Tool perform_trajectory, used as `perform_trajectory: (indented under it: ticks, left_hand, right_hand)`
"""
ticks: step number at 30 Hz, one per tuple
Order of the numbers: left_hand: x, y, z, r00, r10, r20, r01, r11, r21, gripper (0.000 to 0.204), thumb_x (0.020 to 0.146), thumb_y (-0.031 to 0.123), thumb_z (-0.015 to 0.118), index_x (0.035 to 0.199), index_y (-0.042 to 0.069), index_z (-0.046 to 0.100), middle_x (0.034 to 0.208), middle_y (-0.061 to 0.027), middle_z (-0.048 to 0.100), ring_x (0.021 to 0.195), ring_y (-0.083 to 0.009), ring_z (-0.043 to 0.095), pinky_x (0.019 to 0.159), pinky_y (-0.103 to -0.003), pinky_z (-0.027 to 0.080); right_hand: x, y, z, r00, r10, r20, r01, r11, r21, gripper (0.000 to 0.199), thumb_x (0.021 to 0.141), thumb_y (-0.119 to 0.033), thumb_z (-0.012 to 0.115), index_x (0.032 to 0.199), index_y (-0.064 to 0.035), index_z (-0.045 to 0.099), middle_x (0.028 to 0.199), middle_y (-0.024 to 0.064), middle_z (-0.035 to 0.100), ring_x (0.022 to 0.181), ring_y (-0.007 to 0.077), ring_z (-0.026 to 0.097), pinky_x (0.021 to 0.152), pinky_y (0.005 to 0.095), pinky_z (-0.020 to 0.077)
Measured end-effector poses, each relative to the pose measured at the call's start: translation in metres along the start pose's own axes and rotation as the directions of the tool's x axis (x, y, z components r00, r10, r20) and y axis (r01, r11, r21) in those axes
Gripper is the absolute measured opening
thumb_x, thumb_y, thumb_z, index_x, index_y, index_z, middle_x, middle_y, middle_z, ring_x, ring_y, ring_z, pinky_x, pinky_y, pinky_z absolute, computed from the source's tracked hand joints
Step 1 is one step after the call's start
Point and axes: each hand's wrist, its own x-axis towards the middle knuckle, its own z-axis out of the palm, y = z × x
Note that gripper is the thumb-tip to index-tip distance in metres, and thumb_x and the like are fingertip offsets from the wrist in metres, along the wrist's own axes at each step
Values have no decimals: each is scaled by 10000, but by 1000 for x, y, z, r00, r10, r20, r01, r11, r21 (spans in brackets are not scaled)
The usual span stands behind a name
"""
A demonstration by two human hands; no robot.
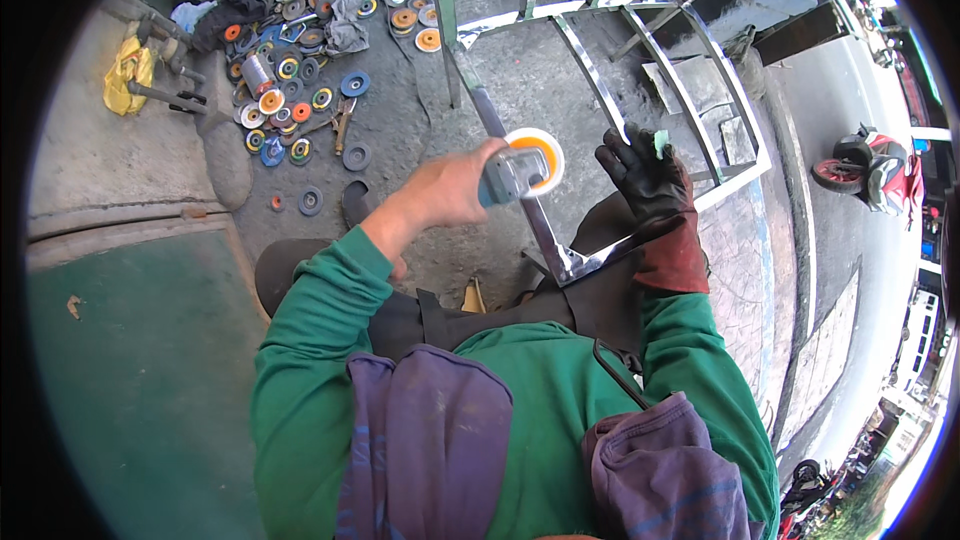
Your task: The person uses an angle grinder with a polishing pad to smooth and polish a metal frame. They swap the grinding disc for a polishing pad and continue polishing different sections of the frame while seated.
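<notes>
Metal frame point(543, 230) lies ahead and to the right; its left bar point(487, 110) slants forward-left. Left hand point(440, 190), nearer that bar, grips the grinder point(507, 178). Gloved right hand point(652, 180): fingers spread, not closed; frame contact unclear.

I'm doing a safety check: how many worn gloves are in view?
1: a black glove with a red cuff, on the right hand. The left hand, holding the grinder, is bare. Both hands show, so neither hides another.
</notes>
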Motion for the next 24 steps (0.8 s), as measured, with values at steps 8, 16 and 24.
perform_trajectory:
  ticks: [8,16,24]
  left_hand:
    - [44,-61,-60,895,-168,-413,156,986,-63,1074,664,207,868,1606,41,378,1283,-280,720,1209,-425,707,1040,-434,559]
    - [57,-71,-78,856,-288,-429,286,956,-70,1210,596,240,879,1630,-53,324,1381,-288,679,1276,-381,683,1071,-400,541]
    - [56,-58,-86,885,-329,-329,335,941,-39,1287,581,246,890,1643,-111,258,1380,-295,675,1293,-368,672,1083,-370,536]
  right_hand:
    - [1,-1,-2,984,36,173,-46,997,57,583,947,-309,776,1384,44,620,1497,271,587,1422,557,501,1224,757,353]
    - [-2,1,5,993,21,113,-27,998,54,493,1074,-269,558,1418,84,544,1495,305,581,1405,555,529,1210,727,392]
    - [-3,1,5,991,31,130,-39,998,54,578,1076,-317,544,1478,94,500,1531,313,548,1441,549,493,1229,726,364]
